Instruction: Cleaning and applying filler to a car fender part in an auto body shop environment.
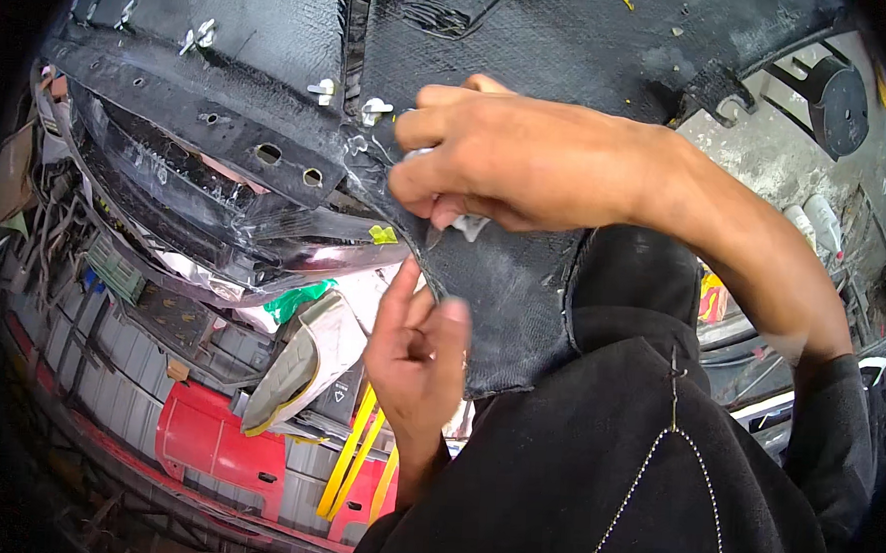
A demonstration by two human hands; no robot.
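Note:
A black, rough-textured panel (506, 310), woven-looking on its surface, spreads below my hands. My right hand (529, 161) is closed over its left edge, gripping a small white-wrapped blade (471, 226); a thin pointed tip shows below the fingers, and the rest is hidden in the grip. Just under it, my left hand (418, 365) is raised beside the same edge. Its index finger reaches up to the edge and the thumb stands apart, slightly blurred, while the other fingers curl loosely. Nothing shows in that hand.
White wing-shaped clips (320, 92) stick up along the panel seam. A curved black frame (167, 182) with holes lies at left. Red panels (219, 440), yellow straps (352, 452) and a grey-white trim piece (303, 364) sit below. White tubes (821, 224) lie at right.

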